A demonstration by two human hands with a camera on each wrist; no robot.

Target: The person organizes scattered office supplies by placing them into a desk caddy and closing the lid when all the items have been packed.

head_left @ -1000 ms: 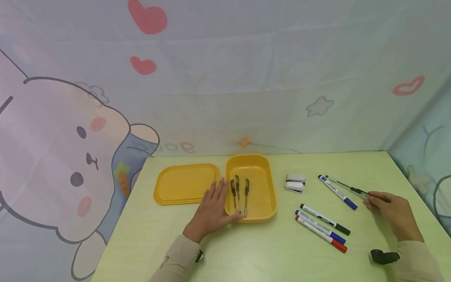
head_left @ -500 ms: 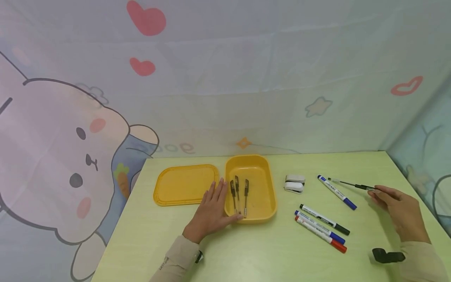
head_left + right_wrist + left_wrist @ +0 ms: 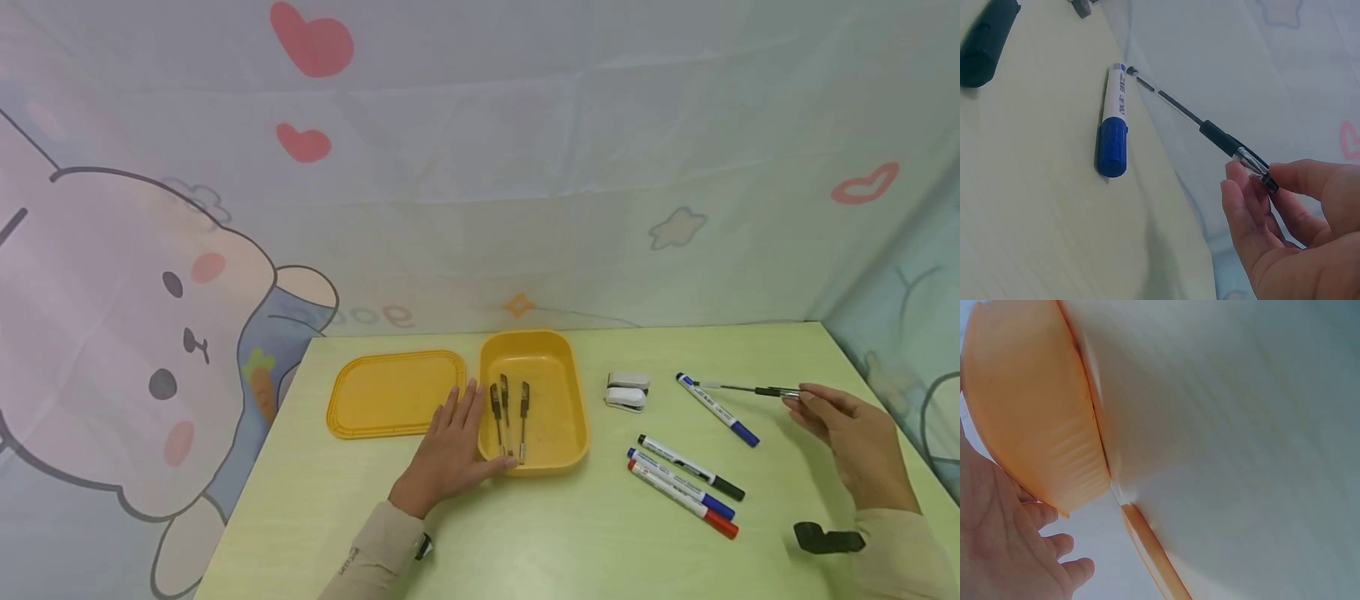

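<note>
Black pen [image 3: 1216,137] in R grip [image 3: 858,442], L grip [image 3: 448,454] on yel tub [image 3: 557,417]

Soft, diffuse light fills the head view, with the counter [image 3: 555,542] palest between the left fingers [image 3: 472,404] and right fingers [image 3: 831,400]. A faint sheen shows inside the yellow box [image 3: 561,425], just right of the left fingers. The left wrist view is hazy, bluish and low in contrast, the counter grain smeared. The dimmer right wrist view shows a blurred shadow left of the right fingers, while the gel pen [image 3: 1215,135] looks fairly crisp.
</note>
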